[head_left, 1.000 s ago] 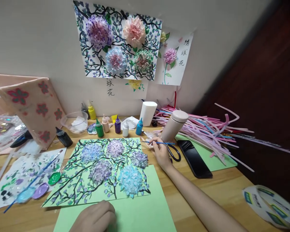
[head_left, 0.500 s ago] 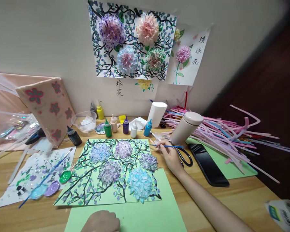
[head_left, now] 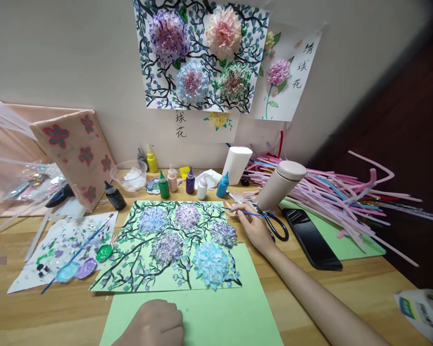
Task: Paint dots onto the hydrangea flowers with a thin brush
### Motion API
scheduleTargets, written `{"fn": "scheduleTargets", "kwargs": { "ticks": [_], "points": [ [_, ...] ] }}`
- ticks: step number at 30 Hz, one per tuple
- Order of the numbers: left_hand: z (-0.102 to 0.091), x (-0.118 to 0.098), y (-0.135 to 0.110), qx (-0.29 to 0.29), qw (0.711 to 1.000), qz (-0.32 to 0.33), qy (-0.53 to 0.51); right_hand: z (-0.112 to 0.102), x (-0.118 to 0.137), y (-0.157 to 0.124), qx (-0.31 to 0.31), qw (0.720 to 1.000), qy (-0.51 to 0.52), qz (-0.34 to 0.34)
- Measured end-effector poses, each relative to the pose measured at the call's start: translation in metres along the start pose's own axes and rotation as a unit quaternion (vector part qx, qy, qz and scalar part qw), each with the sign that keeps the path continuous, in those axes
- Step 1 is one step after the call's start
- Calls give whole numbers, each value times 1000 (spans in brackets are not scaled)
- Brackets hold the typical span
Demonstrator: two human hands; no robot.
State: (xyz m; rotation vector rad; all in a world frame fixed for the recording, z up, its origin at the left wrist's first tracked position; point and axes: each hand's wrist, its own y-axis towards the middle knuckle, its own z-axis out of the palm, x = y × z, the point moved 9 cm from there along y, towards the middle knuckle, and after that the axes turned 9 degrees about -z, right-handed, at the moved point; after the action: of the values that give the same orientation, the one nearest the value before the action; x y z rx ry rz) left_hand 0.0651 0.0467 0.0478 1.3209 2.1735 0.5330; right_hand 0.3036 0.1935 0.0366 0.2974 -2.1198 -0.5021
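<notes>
My right hand (head_left: 255,229) pinches a thin blue paintbrush (head_left: 261,215); its tip points left at the upper right corner of a green painted sheet (head_left: 149,275). Whether the bristles touch the paper I cannot tell. Black branches, small purple and green leaves and several fluffy paper-like flowers cover that sheet, including a bright blue flower (head_left: 211,265). Below it, a plain light green sheet (head_left: 223,315) lies partly underneath. My left hand (head_left: 154,323) rests on this lower sheet as a closed fist, its fingertips hidden and nothing showing from it.
Left, a stained paper (head_left: 63,235) bears dabs of paint and another blue brush (head_left: 94,234). Several paint bottles (head_left: 163,185) stand behind the painting. Scissors (head_left: 279,228), a tilted cup (head_left: 282,185), a phone (head_left: 312,240) and pipe cleaners (head_left: 332,192) lie to the right.
The view has tilted slightly down, so the table things sit higher and more of my left fist shows. My right hand keeps the brush at the sheet's upper right corner.
</notes>
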Motion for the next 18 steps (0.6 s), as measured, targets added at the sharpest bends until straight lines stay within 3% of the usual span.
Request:
{"fn": "scheduleTargets", "kwargs": {
  "ticks": [12, 18],
  "points": [
    [1, 1, -1, 5, 1000, -6, -12, 1, 6, 0, 6, 1000, -5, -15],
    [-4, -2, 3, -32, 999, 17, 27, 1, 6, 0, 2, 1000, 16, -14]
  ]
}}
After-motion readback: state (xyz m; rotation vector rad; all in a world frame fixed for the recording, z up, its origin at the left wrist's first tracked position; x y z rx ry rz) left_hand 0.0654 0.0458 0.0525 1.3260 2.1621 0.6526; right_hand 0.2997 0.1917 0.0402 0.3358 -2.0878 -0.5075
